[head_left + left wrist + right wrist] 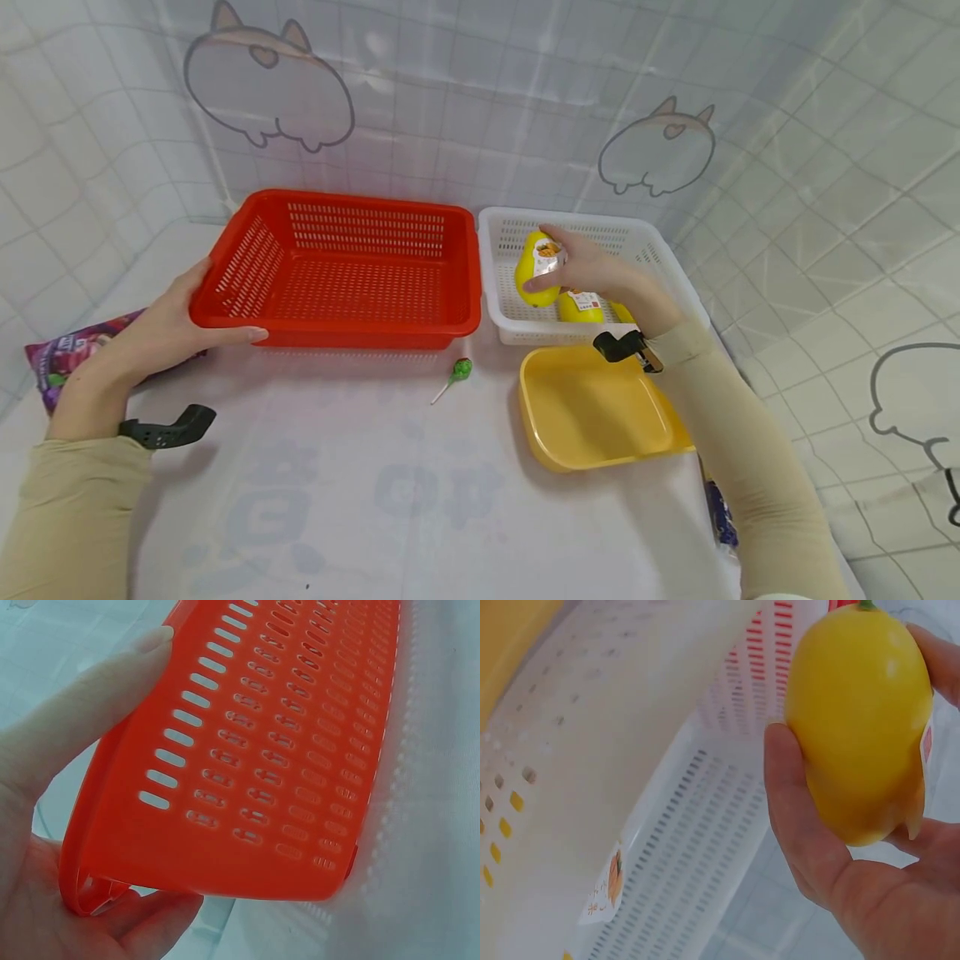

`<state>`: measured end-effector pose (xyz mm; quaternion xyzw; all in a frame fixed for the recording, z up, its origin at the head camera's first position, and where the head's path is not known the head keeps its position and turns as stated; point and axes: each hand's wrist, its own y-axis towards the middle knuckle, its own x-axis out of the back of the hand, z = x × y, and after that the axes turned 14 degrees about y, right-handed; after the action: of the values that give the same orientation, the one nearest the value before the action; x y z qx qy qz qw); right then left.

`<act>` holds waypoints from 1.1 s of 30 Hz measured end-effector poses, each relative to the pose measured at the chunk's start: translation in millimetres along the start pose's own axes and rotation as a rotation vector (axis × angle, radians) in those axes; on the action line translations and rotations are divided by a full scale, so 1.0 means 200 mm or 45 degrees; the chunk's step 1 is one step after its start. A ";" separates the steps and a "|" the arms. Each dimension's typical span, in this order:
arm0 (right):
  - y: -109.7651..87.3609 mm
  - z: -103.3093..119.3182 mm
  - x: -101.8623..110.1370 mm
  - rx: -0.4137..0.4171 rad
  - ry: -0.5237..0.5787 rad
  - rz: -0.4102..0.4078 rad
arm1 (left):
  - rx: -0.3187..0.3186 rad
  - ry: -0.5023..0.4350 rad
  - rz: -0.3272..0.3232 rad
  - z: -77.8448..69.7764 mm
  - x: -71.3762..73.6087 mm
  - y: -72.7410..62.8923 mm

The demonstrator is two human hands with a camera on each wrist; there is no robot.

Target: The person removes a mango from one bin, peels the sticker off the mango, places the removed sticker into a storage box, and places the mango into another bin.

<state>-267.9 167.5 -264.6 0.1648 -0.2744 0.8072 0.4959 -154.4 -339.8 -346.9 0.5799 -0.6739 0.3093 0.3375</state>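
My left hand (pixel 167 327) grips the near left corner of a red plastic basket (pixel 352 332). In the left wrist view its thumb lies along the rim and its fingers are curled under the edge. My right hand (pixel 592 265) holds a yellow fruit-shaped item (pixel 534 268), smooth and rounded, over the white basket (pixel 517 323). The right wrist view shows thumb and fingers around the yellow fruit-shaped item (pixel 859 727), with a green stem tip at its top and part of a white label. More labelled yellow items (pixel 582 308) lie in the white basket below, partly hidden by the right arm.
A yellow tray (pixel 600 417) stands in front of the white basket, partly under the right forearm. A green lollipop (pixel 461 369) lies before the red basket. A purple package (pixel 75 350) sits at the left, a dark blue package (pixel 722 517) at the right edge.
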 end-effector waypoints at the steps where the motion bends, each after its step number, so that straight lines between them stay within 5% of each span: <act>1: -0.01 0.00 0.00 0.009 -0.004 -0.008 | -0.003 -0.002 0.000 0.00 0.00 0.00; 14: -0.13 0.02 -0.05 0.101 -0.066 -0.016 | 0.045 0.047 0.009 0.01 0.01 0.00; 23: -0.24 0.03 -0.13 0.170 -0.068 0.012 | 0.000 0.005 0.008 0.01 0.01 0.02; 33: -0.31 0.05 -0.22 0.156 -0.130 0.027 | 0.006 0.006 0.006 0.01 0.00 0.01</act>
<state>-192.5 151.8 -262.5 0.2330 -0.2513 0.8183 0.4615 -156.7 -342.0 -347.8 0.5785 -0.6736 0.3130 0.3370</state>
